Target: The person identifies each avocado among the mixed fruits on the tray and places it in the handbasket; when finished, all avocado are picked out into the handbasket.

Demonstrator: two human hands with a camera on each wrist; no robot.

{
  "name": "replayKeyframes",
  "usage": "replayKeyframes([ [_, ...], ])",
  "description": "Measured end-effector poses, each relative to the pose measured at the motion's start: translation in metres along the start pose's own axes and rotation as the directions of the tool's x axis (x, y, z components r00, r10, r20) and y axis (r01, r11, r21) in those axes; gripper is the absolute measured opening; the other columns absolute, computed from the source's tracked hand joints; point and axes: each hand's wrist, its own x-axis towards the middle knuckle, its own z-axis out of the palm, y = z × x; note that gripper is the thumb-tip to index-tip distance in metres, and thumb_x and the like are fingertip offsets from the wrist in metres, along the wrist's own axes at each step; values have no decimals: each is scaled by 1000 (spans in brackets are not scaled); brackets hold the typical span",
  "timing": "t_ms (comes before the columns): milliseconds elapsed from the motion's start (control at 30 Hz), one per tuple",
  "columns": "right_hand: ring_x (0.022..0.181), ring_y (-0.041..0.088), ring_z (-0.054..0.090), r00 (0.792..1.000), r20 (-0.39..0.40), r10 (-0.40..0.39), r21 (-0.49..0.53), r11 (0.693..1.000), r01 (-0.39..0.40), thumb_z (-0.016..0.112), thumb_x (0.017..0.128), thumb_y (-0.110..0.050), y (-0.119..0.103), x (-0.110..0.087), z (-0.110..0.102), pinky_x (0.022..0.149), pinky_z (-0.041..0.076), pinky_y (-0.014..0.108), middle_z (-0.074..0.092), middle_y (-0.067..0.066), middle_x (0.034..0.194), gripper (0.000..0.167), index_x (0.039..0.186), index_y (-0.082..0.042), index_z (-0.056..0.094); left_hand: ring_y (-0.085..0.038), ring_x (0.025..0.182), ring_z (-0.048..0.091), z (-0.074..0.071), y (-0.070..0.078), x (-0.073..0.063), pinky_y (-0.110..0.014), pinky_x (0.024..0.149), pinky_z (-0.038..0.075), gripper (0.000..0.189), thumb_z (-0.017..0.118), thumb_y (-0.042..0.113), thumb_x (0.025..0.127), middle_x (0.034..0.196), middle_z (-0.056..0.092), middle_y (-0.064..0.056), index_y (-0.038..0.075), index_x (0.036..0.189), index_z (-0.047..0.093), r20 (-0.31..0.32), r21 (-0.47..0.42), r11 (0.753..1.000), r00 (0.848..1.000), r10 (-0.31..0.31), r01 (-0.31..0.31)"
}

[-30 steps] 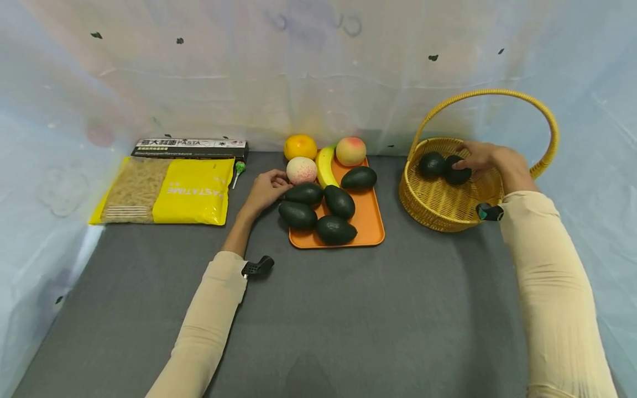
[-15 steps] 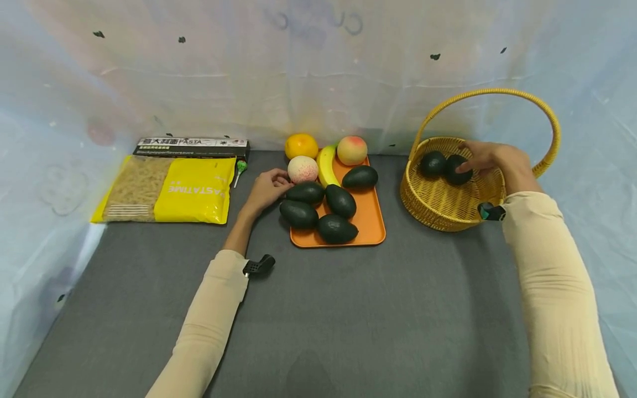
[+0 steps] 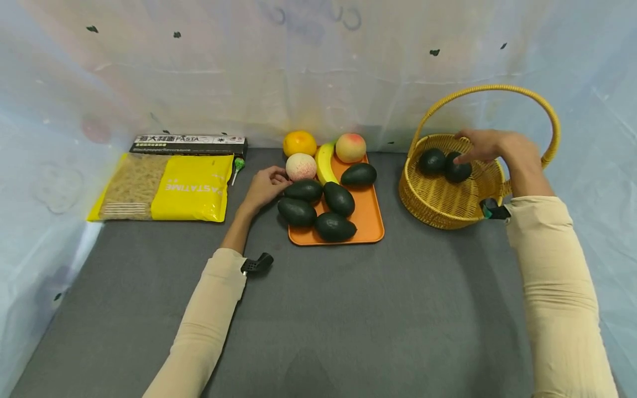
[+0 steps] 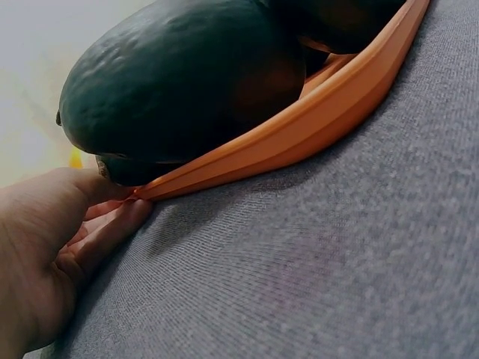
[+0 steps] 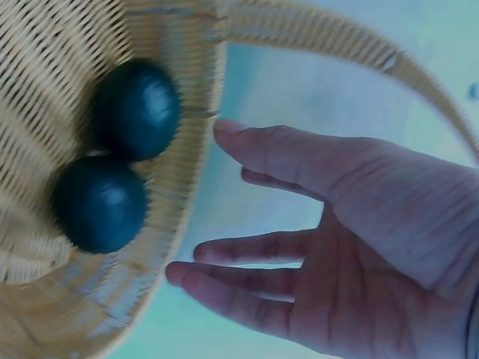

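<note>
At the left edge of the orange tray, my left hand holds the rim; in the left wrist view thumb and fingers meet at the tray's edge, just below an avocado. Several dark green avocados lie on the tray with a banana. A pale speckled peach sits beside my left fingertips. Over the wicker basket my right hand is spread and holds nothing. Two avocados rest together inside the basket, apart from my right fingers in the right wrist view.
An orange fruit and a red-tinged peach sit toward the back of the tray. On the left lie a yellow pasta bag, a pasta box and a green lollipop. The basket's tall handle arches upward.
My right hand has released the second avocado in the basket and drawn back to the right. The left hand stays at the tray's edge.
</note>
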Motion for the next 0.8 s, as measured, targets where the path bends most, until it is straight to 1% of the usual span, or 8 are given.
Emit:
replayKeyframes([
  [67, 116, 53, 60, 1000, 9, -3, -24, 1000, 4, 54, 106, -45, -9, -9, -4, 97, 49, 64, 22, 43, 158, 86, 162, 4, 10, -4, 77, 64, 1, 1, 0, -18, 73, 49, 40, 70, 22, 97, 109, 74, -24, -1, 130, 67, -4, -10, 1000, 1000, 4, -4],
  [133, 120, 55, 59, 1000, 20, 6, -42, 999, -5, 52, 106, -50, -19, -19, -6, 100, 45, 69, 19, 41, 162, 88, 165, -1, 9, -3, 76, 63, 1, 2, 0, -18, 72, 49, 40, 71, 22, 97, 108, 74, -24, -2, 129, 67, -4, -17, 1000, 1000, 6, -6],
  [233, 138, 60, 42, 999, 29, 24, -53, 998, -22, 52, 105, -54, -35, -31, -9, 107, 34, 76, 12, 37, 168, 90, 167, -7, 6, 0, 74, 62, 1, 0, -1, -16, 72, 48, 41, 71, 22, 97, 109, 74, -25, -2, 130, 67, -1, -19, 1000, 1000, 3, -3],
  [367, 149, 61, 22, 999, -10, -51, -78, 996, 50, 60, 105, -41, -56, -37, -12, 114, 26, 76, 13, 36, 168, 88, 166, -4, 10, 1, 74, 61, -3, -2, -1, -15, 72, 47, 41, 70, 22, 97, 109, 73, -25, -3, 130, 66, -9, -11, 1000, 1000, 2, -2],
  [467, 150, 58, 26, 990, -40, -132, -113, 986, 127, 66, 103, -32, -70, -39, -13, 117, 27, 72, 20, 35, 167, 87, 164, 1, 14, -2, 75, 62, -5, -2, -2, -17, 74, 48, 41, 70, 22, 97, 109, 74, -24, -2, 130, 66, -17, 0, 1000, 1000, 2, -2],
  [600, 155, 53, 23, 982, -50, -181, -142, 975, 172, 67, 102, -34, -87, -44, -12, 121, 25, 69, 19, 29, 171, 88, 166, -2, 15, -3, 76, 63, -6, -3, -3, -19, 75, 48, 41, 70, 23, 97, 109, 74, -24, -1, 131, 66, -9, 20, 1000, 1000, -5, 5],
  [700, 155, 53, 23, 974, -60, -220, -162, 965, 208, 67, 103, -32, -99, -46, -14, 122, 24, 69, 19, 30, 170, 88, 166, -2, 14, -3, 76, 63, -5, -3, -3, -18, 75, 48, 42, 70, 24, 97, 110, 74, -23, -1, 131, 66, -9, 17, 1000, 1000, -8, 8],
  [800, 153, 53, 27, 965, -76, -250, -190, 954, 232, 67, 103, -31, -110, -48, -16, 121, 26, 68, 23, 31, 169, 86, 166, -4, 15, -3, 76, 63, -5, -1, -4, -18, 74, 48, 42, 70, 23, 97, 109, 74, -24, -2, 130, 66, -17, 7, 1000, 1000, -7, 7],
])
